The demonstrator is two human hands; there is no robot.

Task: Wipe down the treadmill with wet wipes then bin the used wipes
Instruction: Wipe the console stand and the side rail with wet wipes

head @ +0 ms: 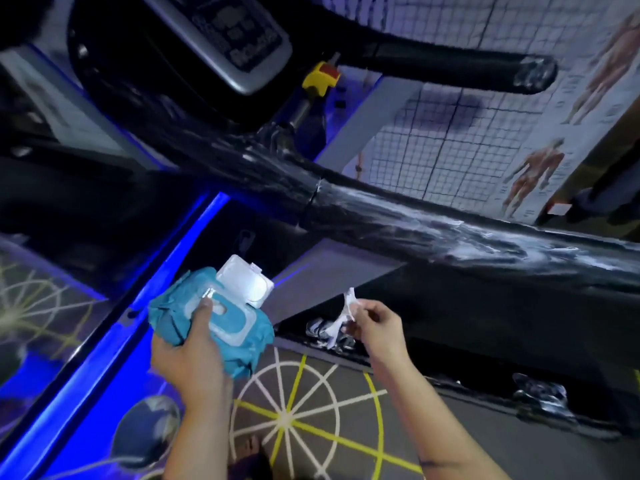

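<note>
My left hand (188,355) grips a teal pack of wet wipes (239,341) from below, thumb on its top, and the pack's white lid (247,280) stands flipped open. A short way to the right, my right hand (375,322) pinches a crumpled white wipe (346,313) between thumb and fingers, apart from the pack. Above both hands runs the treadmill's black handrail (398,216), streaked with wet smears. The grey console (228,39) sits at the upper left, with a yellow safety key (320,77) beside it.
The treadmill's dark side rail (485,382) runs below my right hand. A blue-lit strip (104,358) crosses the floor at left. Patterned carpet with yellow and white lines (304,410) lies underfoot. A grid wall with anatomy posters (533,168) stands behind the handrail.
</note>
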